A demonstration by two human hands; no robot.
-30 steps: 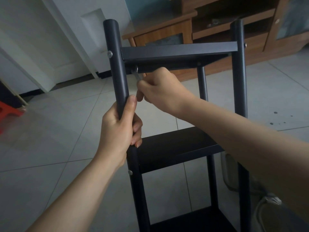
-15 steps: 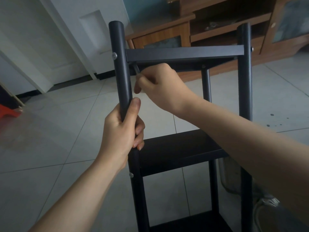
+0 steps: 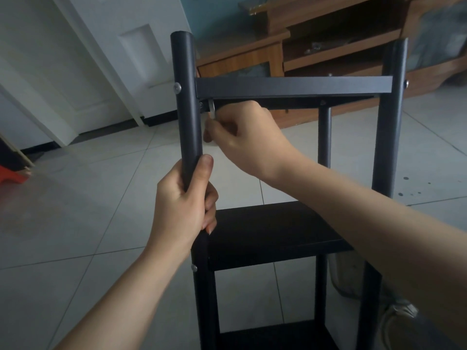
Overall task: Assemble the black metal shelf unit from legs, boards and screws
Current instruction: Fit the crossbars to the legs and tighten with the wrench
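Observation:
The black metal shelf unit stands upright in front of me, with a top board (image 3: 293, 86), a middle board (image 3: 273, 231) and a lower board (image 3: 275, 335) between round legs. My left hand (image 3: 183, 205) grips the near left leg (image 3: 186, 102) just above the middle board. My right hand (image 3: 246, 133) pinches a small silver wrench (image 3: 211, 109) that reaches up under the top board's left corner, beside that leg. A silver screw head (image 3: 177, 87) shows on the leg at top-board height. The near right leg (image 3: 388, 122) stands free.
Light grey floor tiles (image 3: 83, 210) surround the unit. A wooden cabinet (image 3: 316, 46) stands behind it, and a white door (image 3: 121, 59) at the back left. A red object (image 3: 11, 174) lies at the left edge. A white cable (image 3: 396, 309) lies at the lower right.
The wrench has swung from a slant toward upright under the board corner as my right hand turned. My left hand keeps its grip on the leg. The view has shifted slightly.

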